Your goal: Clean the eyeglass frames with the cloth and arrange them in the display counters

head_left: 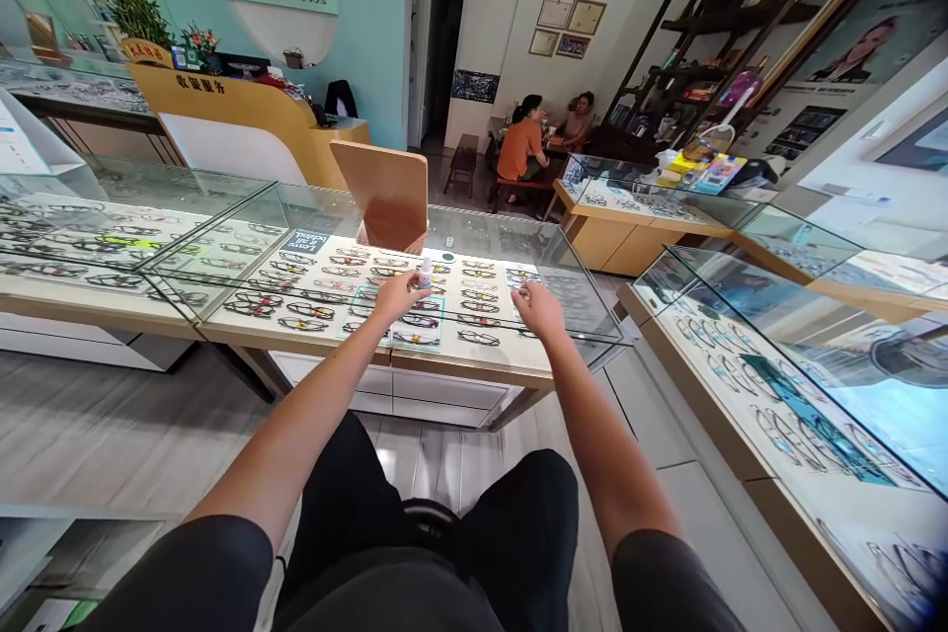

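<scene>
My left hand (398,297) is closed around a small white bottle (425,274), held upright at the glass top of a display case (548,367). To the right, my right hand (540,310) is over the same glass with its fingers curled together. Whether it pinches something small, I cannot make out. Between and beyond the hands is a small dark green round piece (448,258). Behind the bottle stands a brown-backed tilted board (383,188), probably a mirror seen from the back. Rows of eyeglasses (479,338) lie under the glass.
More glass cases with glasses stand at the left (66,247) and right (777,395). A yellow counter (237,118) is at the back left. Two people (520,158) sit at a table at the back, near a wooden bench (462,164). Dark shelves (688,30) stand at the right.
</scene>
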Demonstrator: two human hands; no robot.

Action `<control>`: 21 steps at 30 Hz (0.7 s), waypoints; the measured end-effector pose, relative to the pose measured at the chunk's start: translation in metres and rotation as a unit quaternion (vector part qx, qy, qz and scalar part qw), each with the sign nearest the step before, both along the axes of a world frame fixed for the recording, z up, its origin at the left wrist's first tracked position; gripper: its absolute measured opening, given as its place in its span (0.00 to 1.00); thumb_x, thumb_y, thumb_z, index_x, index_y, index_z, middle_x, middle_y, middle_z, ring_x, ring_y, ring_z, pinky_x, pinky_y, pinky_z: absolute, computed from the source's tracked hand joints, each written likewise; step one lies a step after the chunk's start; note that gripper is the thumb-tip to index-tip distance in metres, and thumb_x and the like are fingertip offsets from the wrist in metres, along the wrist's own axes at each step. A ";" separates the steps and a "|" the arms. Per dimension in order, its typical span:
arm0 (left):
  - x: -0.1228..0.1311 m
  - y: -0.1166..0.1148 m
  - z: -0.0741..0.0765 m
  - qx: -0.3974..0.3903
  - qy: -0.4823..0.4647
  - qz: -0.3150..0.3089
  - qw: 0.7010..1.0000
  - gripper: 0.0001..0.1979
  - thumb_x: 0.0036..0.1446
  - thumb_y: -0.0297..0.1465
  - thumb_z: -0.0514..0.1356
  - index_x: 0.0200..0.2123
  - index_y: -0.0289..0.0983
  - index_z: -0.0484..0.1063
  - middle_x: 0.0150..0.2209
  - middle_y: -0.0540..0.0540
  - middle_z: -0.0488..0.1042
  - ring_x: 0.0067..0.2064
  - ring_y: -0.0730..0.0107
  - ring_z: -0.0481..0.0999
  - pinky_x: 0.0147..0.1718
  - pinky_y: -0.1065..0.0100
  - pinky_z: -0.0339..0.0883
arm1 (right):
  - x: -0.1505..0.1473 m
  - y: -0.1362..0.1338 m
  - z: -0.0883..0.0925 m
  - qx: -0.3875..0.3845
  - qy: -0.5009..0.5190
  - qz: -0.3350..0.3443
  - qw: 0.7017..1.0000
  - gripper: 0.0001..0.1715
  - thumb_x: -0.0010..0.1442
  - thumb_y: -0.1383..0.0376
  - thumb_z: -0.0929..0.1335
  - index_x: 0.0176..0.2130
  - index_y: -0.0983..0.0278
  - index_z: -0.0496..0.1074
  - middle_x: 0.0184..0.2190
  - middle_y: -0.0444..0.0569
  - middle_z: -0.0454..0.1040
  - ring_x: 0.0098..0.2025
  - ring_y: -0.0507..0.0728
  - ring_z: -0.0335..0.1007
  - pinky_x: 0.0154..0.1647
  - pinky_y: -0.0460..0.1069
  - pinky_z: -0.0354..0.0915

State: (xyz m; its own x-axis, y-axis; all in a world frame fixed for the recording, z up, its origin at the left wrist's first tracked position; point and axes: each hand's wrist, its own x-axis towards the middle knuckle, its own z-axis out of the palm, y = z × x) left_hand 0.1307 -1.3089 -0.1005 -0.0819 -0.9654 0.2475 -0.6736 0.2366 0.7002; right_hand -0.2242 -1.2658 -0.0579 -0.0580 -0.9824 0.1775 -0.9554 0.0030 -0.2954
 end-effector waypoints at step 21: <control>-0.010 0.019 -0.015 0.018 -0.220 0.101 0.970 0.58 0.64 0.66 0.60 0.81 0.30 0.59 0.83 0.26 0.52 0.85 0.32 0.50 0.82 0.39 0.40 | -0.043 -0.035 -0.044 -0.026 0.107 0.077 0.991 0.39 0.79 0.49 0.60 0.75 0.69 0.69 0.78 0.66 0.66 0.77 0.74 0.63 0.76 0.66 0.62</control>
State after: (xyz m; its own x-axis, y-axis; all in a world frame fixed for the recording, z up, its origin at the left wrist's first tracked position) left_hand 0.1212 -1.2895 -0.1152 0.0198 -0.9803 0.1965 -0.9388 0.0493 0.3408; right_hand -0.2672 -1.3011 -0.1019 0.1369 -0.9658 0.2204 -0.9840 -0.1583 -0.0824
